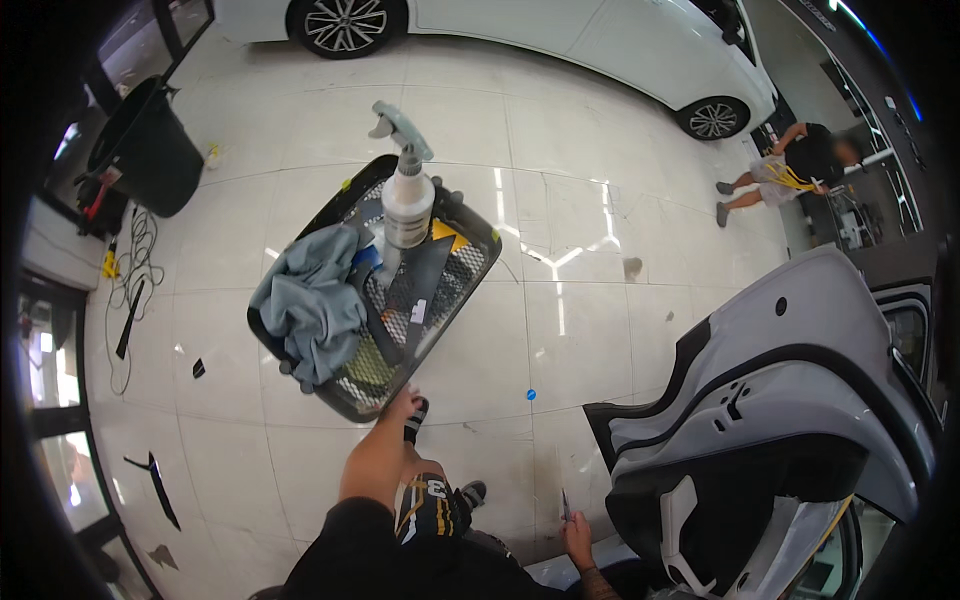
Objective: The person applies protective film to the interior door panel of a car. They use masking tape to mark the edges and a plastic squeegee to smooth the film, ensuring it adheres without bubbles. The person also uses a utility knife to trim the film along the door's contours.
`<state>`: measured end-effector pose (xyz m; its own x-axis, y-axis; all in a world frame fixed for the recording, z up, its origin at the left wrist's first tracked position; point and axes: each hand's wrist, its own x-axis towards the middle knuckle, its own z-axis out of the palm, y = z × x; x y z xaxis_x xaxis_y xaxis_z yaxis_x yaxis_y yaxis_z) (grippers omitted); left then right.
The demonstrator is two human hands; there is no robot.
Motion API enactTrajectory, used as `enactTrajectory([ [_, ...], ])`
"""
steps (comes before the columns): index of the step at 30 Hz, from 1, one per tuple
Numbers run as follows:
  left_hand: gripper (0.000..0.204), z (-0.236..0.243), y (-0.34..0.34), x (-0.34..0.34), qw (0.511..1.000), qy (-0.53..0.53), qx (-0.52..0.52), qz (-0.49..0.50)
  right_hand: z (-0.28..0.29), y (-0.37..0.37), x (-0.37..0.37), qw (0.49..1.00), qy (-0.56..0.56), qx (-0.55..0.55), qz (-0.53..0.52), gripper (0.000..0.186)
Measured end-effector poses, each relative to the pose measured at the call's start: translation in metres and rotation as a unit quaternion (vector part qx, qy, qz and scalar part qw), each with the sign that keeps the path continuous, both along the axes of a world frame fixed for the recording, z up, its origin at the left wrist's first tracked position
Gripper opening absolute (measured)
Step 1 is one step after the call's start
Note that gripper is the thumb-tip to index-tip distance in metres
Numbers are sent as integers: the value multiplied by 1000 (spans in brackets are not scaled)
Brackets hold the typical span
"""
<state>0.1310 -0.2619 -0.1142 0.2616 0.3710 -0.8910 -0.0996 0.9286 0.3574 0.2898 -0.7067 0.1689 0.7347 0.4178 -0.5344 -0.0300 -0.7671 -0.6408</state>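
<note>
A dark mesh-bottomed tray (462,292) stands in front of me. My left hand (402,402) is at its near edge and seems to grip the rim, though the fingers are partly hidden. Inside the tray sit a white spray bottle (408,208) with a grey trigger head, a crumpled grey-blue cloth (318,300), and dark flat pieces (418,282). Low on the right, beside the open car door, my right hand (577,540) is closed around a slim pointed tool (565,505); its exact kind is too small to make out.
An open grey car door (740,410) with a black inner panel fills the right. A white car (560,40) is parked at the far side. One person (800,160) stands at far right. A black bin (150,150), cables (140,260) and dark strips (163,492) lie left.
</note>
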Motion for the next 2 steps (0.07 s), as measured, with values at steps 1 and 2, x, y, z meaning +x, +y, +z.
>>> enactTrajectory([
  [1,31,3,14,9,983,96,-76,-134,-2,27,0,1000,22,9,-14,16],
  [2,31,10,41,24,984,84,-58,-148,2,57,0,998,52,26,-39,17],
])
